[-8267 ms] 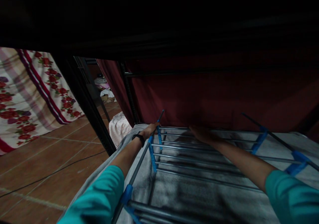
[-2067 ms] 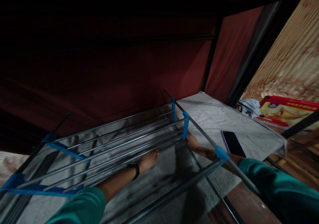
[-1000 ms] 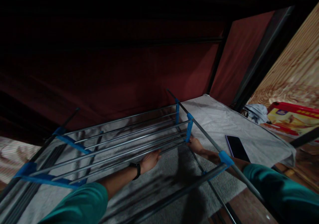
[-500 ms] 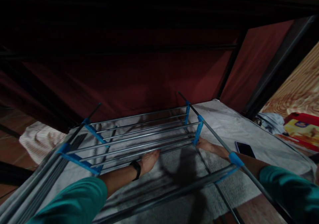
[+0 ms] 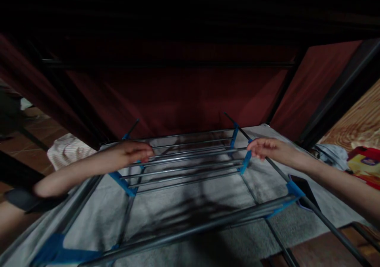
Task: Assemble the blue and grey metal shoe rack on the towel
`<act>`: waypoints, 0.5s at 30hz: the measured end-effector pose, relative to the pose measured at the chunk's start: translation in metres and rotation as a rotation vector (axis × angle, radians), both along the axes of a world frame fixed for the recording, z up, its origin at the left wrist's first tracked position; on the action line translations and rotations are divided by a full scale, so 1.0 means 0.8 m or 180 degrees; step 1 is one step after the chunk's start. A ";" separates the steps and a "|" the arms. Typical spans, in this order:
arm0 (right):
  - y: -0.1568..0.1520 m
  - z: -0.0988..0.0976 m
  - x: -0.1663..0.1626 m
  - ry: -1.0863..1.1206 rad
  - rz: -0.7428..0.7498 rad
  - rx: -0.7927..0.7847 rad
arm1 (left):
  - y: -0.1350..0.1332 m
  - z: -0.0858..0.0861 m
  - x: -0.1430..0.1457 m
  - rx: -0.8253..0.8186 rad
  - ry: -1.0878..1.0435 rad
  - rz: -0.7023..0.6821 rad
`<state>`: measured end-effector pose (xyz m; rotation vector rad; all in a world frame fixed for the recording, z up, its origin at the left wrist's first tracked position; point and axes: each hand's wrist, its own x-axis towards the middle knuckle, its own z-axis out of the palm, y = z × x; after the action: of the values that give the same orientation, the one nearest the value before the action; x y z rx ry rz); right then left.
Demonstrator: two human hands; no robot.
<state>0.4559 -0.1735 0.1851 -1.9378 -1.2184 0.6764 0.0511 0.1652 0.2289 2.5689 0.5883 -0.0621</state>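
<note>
A shoe rack (image 5: 190, 172) of grey metal tubes and blue plastic joints stands in front of me, several tubes running across it. My left hand (image 5: 138, 151) is closed over the rack's far left corner, fingers together and hiding the joint under them. On the opposite side my right hand (image 5: 263, 146) curls its fingers round a blue joint (image 5: 246, 162) where it meets a side tube. A nearer tier has thicker-looking tubes between a blue joint (image 5: 63, 253) at lower left and another blue joint (image 5: 293, 192) at right.
Grey cloth (image 5: 166, 203) lies beneath the rack. A phone (image 5: 307, 194) rests on it by the right side tube. Behind hangs dark red fabric (image 5: 190, 97) on a dark frame. Striped cloth (image 5: 69, 150) is at left; a red and yellow package (image 5: 366, 164) is at far right.
Both hands have risen from the low front of the far tier to its upper corners, the left moving leftward. The view has shifted, so the rack sits a little further right.
</note>
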 end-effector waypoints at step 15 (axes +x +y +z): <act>0.198 -0.224 -0.227 -0.1893 0.2346 -0.1278 | 0.064 -0.207 -0.149 -0.1516 -0.1147 0.1957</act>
<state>0.2745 -0.0149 0.0062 -2.0656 -2.3833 0.7660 -0.0680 0.2160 0.0632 1.7979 1.0417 0.4098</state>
